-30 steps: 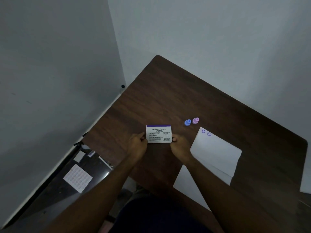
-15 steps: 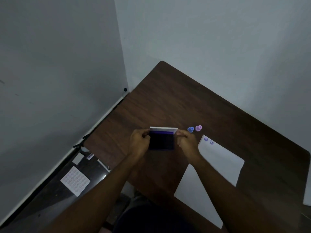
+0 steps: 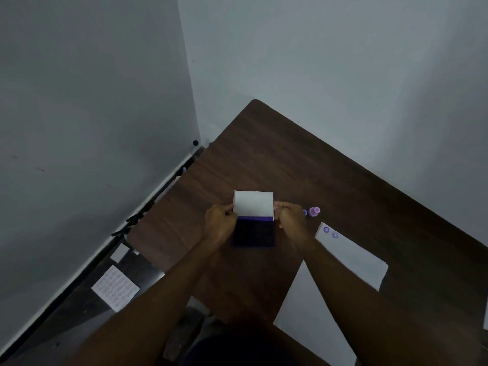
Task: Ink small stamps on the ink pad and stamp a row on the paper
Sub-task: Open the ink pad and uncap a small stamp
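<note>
At frame centre, the ink pad [image 3: 253, 232] lid [image 3: 253, 203], closed a second ago, is pinched open by left hand [image 3: 220, 225] and right hand [image 3: 290, 220]; inking can begin.

Both forearms reach forward, left hand [image 3: 220, 224] and right hand [image 3: 291, 220] curled, fingers pinching inward.

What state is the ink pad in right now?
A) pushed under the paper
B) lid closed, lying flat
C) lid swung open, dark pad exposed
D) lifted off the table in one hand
C: the white lid stands swung back and the dark ink pad lies exposed between the left hand and right hand.
</note>
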Tool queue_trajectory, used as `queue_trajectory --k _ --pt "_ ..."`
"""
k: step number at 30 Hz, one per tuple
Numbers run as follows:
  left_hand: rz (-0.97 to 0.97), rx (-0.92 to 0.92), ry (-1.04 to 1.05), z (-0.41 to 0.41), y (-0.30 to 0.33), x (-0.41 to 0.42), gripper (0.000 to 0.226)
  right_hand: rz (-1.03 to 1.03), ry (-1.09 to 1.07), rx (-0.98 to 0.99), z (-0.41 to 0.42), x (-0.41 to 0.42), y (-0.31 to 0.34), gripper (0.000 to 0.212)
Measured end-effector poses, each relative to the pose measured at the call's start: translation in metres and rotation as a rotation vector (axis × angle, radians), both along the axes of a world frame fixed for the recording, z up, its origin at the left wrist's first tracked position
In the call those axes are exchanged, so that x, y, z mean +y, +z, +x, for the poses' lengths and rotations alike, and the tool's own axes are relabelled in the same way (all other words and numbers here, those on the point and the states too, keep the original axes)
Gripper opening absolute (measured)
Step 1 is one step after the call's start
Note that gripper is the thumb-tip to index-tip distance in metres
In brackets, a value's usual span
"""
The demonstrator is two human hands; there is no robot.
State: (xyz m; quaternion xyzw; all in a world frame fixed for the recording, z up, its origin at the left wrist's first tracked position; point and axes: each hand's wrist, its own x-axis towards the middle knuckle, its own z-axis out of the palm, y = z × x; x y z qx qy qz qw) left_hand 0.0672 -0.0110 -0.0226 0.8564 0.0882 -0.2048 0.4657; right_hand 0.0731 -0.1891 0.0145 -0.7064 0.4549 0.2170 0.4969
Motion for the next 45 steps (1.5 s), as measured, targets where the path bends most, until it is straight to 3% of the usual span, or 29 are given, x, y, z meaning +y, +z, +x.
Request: queue_trajectory --k 6,8,12,15,19,22,26,38,41,45 --pt "0.037 0.013 0.021 0.002 -0.003 -0.002 0.029 -0.055 -0.015 0.224 0.017 0.005 0.003 0.015" --pt "0.06 -0.013 0.017 0.003 -0.002 -0.002 0.026 -0.056 0.028 0.101 0.01 0.004 -0.004 0.013" --pt "0.145 -0.078 0.0 0.004 -0.002 -0.004 0.025 -0.241 0.337 -0.212 -0.009 -0.008 -0.011 0.02" --pt "0.152 -0.094 -0.046 0.004 -0.001 -0.013 0.039 -0.413 0.538 -0.188 -0.012 -0.023 -0.012 0.022" --pt "0.108 -0.145 -0.098 0.003 0.002 -0.025 0.036 -0.703 0.619 -0.202 -0.024 -0.05 -0.012 0.023" --pt "0.057 -0.166 -0.134 0.002 0.004 -0.032 0.032 -0.746 0.67 -0.131 -0.028 -0.061 -0.014 0.02" --pt "0.037 -0.182 -0.175 -0.002 0.005 -0.036 0.028 -0.637 0.562 -0.001 -0.025 -0.064 -0.019 0.024" --pt "-0.058 -0.15 -0.194 -0.008 0.015 -0.037 0.028 -0.606 0.526 -0.008 -0.018 -0.064 -0.032 0.016" --pt "-0.092 -0.142 -0.216 -0.01 0.018 -0.039 0.027 -0.575 0.442 -0.106 -0.021 -0.063 -0.031 0.016" --pt "-0.127 -0.128 -0.241 -0.012 0.023 -0.044 0.029 -0.422 0.176 -0.312 -0.031 -0.056 -0.013 0.015"
